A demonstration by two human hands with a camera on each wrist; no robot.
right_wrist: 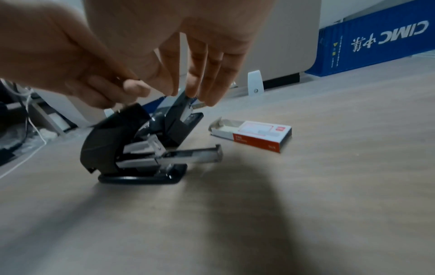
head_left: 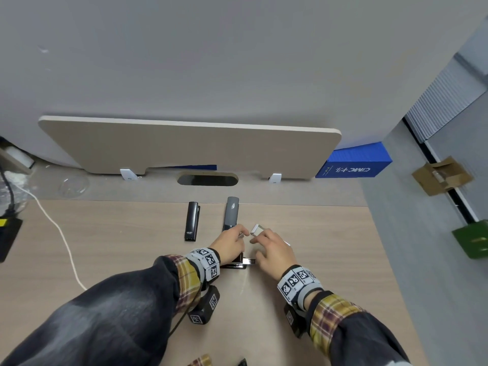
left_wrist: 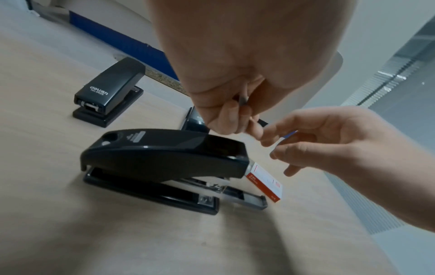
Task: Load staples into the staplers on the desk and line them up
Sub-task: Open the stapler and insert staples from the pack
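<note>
On the pale wood-grain laminate counter (head_left: 118,247), a small glossy black plastic stapler (head_left: 192,221) lies farthest left, closed; just right of it a longer slate-grey stapler (head_left: 231,212) lies parallel, its near end under the left hand (head_left: 229,243); that hand's fingers (left_wrist: 231,119) are curled, pinching a thin dark strip that is too blurred to name; below the hands sits a rounded black stapler (left_wrist: 164,160) with its bright metal staple tray (right_wrist: 195,153) slid out toward the right; the right hand (head_left: 274,250) hovers beside the left, fingers (right_wrist: 207,74) loosely extended, whether gripping anything I cannot tell; a red-and-white cardboard staple box (right_wrist: 256,134) lies open, near the tray.
</note>
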